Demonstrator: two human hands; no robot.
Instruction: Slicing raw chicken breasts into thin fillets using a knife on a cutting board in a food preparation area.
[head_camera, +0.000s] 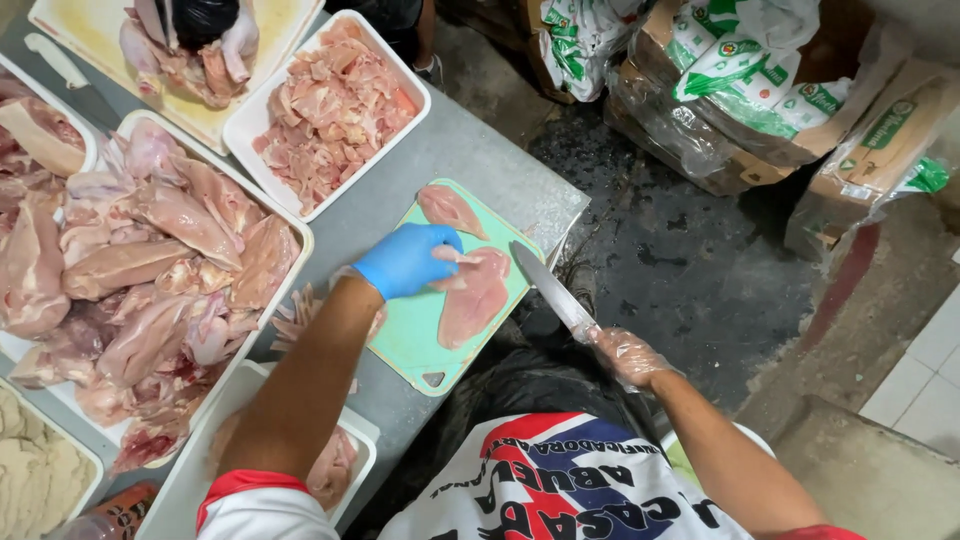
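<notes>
Two pieces of raw chicken lie on the green cutting board (415, 335), and I use that board as my marker. My left hand (405, 260), in a blue glove, rests on the bigger chicken piece (470, 300) in the middle of the board, fingers bent and pressing down on the meat. The smaller chicken piece (450, 208) sits at the far end of the board, apart from my hand. My right hand (630, 355), in a clear plastic glove, is off the right side of the board, fingers wrapped tight around the handle of a knife (550, 290). The blade tip reaches the board's right edge, just beside the bigger piece. Left of the board is a white tray of whole chicken breasts (290, 225), and beyond the board a white tray of cut-up chicken (240, 120).
</notes>
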